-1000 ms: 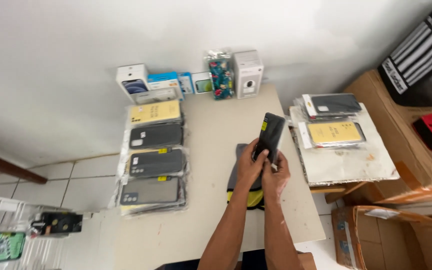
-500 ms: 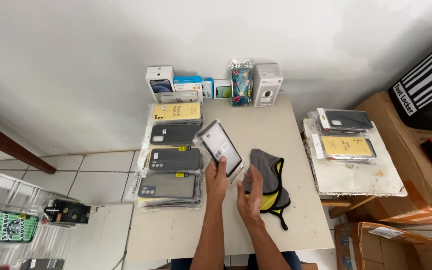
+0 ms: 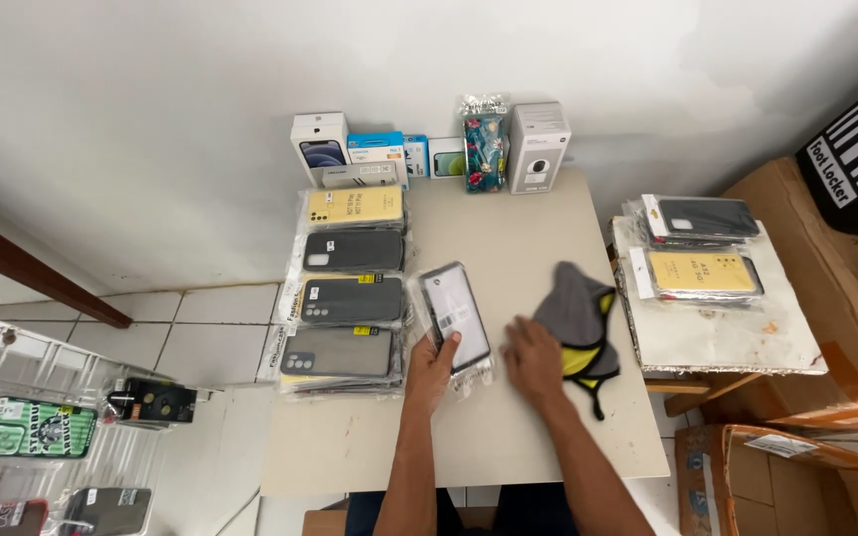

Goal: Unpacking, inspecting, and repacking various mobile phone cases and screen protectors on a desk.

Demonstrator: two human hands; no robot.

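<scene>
My left hand [image 3: 433, 369] grips a phone case in a clear plastic sleeve [image 3: 455, 315] by its near end, holding it low over the beige table [image 3: 508, 228]. My right hand [image 3: 532, 359] rests palm down on the table, fingers touching the near edge of a grey and yellow cloth [image 3: 578, 320]. Just left of the held case lies a column of bagged phone cases: a yellow one [image 3: 355, 206] at the far end, then three dark ones [image 3: 352, 298].
Small product boxes [image 3: 538, 147] and a patterned case [image 3: 485, 149] line the table's far edge against the wall. A side board [image 3: 727, 333] on the right carries a dark and a yellow bagged case. Cardboard boxes [image 3: 786, 476] stand at the right, racks of cases at lower left.
The packaged case came down from in front of me toward the left of the table in my left hand. My right hand let go of it and dropped to the cloth.
</scene>
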